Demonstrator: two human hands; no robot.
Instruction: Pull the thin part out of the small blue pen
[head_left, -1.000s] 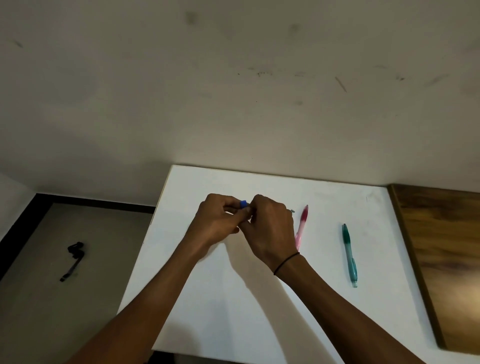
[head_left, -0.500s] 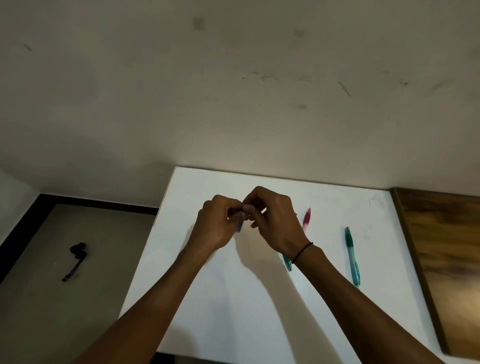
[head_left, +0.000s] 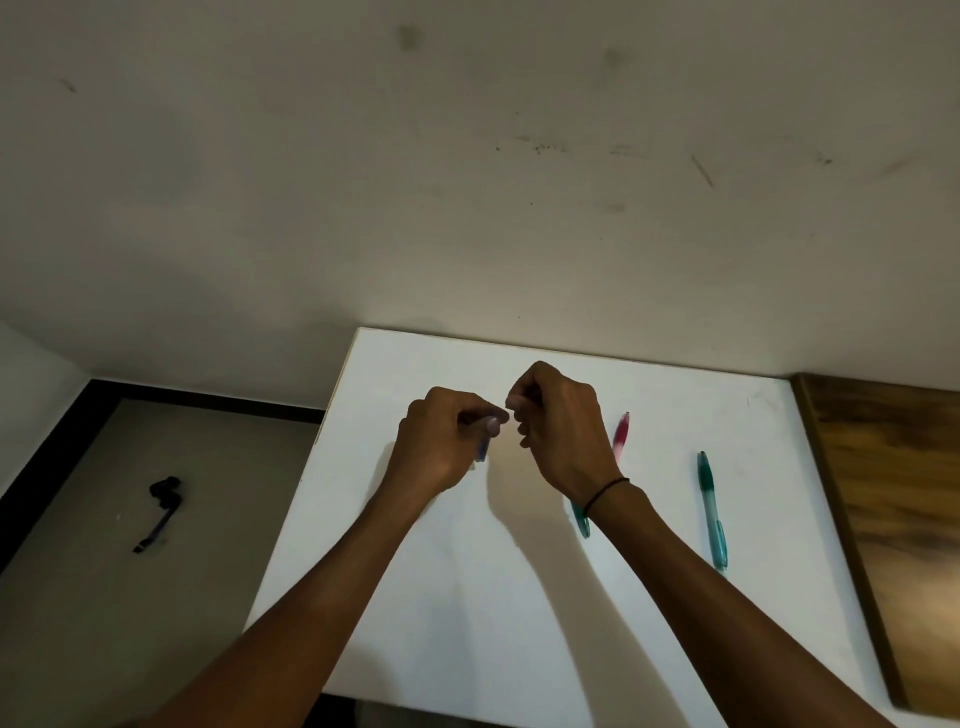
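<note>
My left hand (head_left: 441, 441) is curled round a small blue pen piece (head_left: 482, 450), pinched between thumb & fingers; the piece pokes down out of the fist, held above the white desk (head_left: 415, 597). My right hand (head_left: 558, 423) sits just beside it, fingertips nearly touching the left ones, fingers curled tight; can't tell if it holds anything. Black band (head_left: 605, 491) on my right wrist. On the desk: pink pen (head_left: 620, 435) just right of my right hand, teal pen (head_left: 711, 509) farther right, and a 2nd teal pen (head_left: 581, 522) partly hidden under my right wrist. Wooden surface (head_left: 893, 519) adjoins the desk's right edge. A black object (head_left: 161, 506) lies on the floor, left.
</note>
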